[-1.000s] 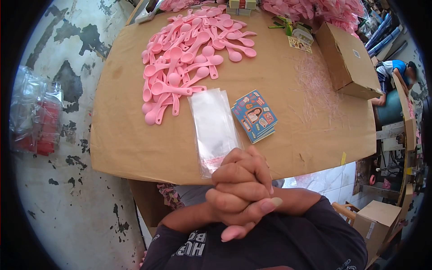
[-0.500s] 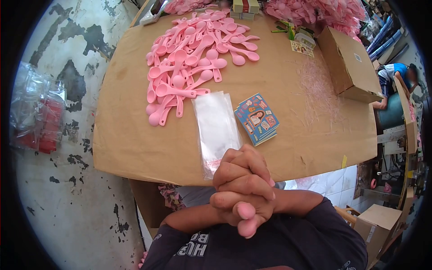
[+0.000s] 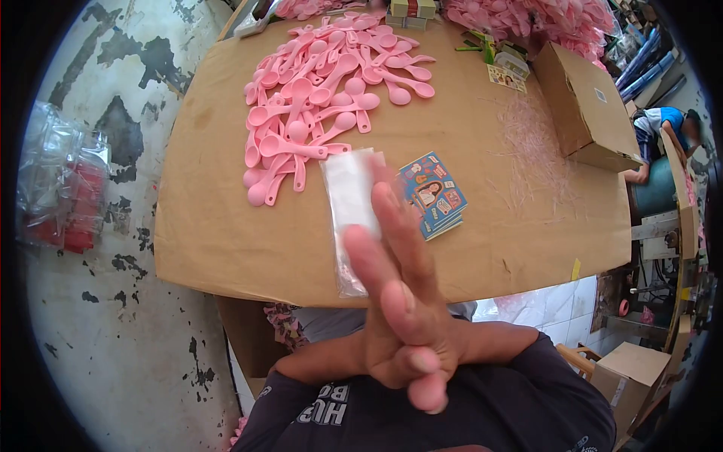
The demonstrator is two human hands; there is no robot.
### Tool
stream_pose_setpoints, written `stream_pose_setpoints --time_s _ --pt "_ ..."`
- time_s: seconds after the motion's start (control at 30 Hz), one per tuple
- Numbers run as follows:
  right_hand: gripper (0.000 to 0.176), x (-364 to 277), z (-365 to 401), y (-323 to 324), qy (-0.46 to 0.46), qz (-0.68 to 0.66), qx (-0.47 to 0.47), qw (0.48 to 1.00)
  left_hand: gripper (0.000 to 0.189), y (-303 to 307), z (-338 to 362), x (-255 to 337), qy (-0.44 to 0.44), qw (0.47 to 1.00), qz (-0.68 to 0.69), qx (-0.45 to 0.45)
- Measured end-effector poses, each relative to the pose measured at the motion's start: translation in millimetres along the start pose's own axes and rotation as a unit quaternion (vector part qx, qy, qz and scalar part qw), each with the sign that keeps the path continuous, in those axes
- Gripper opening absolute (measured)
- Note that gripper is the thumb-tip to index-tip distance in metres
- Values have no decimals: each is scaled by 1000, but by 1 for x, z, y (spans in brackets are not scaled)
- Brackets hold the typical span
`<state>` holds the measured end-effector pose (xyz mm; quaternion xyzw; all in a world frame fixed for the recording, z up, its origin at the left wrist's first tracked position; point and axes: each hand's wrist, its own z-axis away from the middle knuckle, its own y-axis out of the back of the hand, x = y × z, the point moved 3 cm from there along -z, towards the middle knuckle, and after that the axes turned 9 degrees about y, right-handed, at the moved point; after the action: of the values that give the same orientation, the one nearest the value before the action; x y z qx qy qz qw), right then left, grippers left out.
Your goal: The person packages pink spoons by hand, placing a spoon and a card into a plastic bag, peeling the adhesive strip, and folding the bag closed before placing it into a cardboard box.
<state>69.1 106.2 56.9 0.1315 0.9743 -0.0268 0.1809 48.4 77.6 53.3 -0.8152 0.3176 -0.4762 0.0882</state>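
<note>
My left hand and right hand are pressed palm to palm, fingers stretched straight out and blurred. Both are flat and hold nothing. They hang above the near edge of the brown table, fingertips over the stack of clear bags. The bags lie between the heap of pink spoons and the pile of printed cards, just beside both. A cardboard box sits at the far right.
</note>
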Motion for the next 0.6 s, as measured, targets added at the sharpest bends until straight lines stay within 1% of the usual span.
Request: stream_pose_setpoints --time_s 0.03,0.1,0.13,0.17,0.2,0.23,0.27,0.3,0.37,0.4,0.43,0.47,0.5,0.53,0.57,0.6 --pt "80 -3 6 0 0 1 1 1000 68 4 -8 6 -14 1000 12 -1" --pt "90 -8 23 -9 -85 -44 -107 990 77 18 -24 18 -37 999 24 -3" --pt "96 -14 28 -11 -127 -64 -132 981 77 24 -28 23 -37 999 23 -3" --pt "96 -16 28 -10 -128 -66 -132 981 88 30 -33 25 2 999 27 -35" --pt "96 -16 29 -10 -150 -54 -130 979 100 32 -34 25 42 996 30 -66" --pt "95 -16 31 -8 -172 -40 -128 976 100 25 -29 22 43 996 29 -66" --pt "100 -13 30 -3 -145 0 -128 981 103 9 -18 13 62 996 41 -44" --pt "100 -8 26 3 -146 2 -127 981 106 -11 -3 2 81 995 54 -22" --pt "96 4 11 27 -160 62 -18 985 113 -29 23 -11 120 989 77 27" --pt "93 12 -1 43 -154 76 8 985 109 -9 30 -5 188 967 36 -169" --pt "90 19 -11 60 -150 89 34 984 105 12 39 3 251 900 -6 -356" --pt "83 26 -15 79 -146 147 42 977 98 6 41 1 267 906 19 -329" --pt "77 28 -16 96 -141 205 49 967 98 12 37 3 272 906 18 -323" --pt "77 26 -16 108 -145 200 46 968 91 21 33 3 313 880 -11 -356" --pt "69 26 -15 119 -204 261 18 943 86 31 27 3 352 851 -39 -387" --pt "62 28 -12 126 -261 320 -13 911 64 42 16 4 327 878 -50 -345"
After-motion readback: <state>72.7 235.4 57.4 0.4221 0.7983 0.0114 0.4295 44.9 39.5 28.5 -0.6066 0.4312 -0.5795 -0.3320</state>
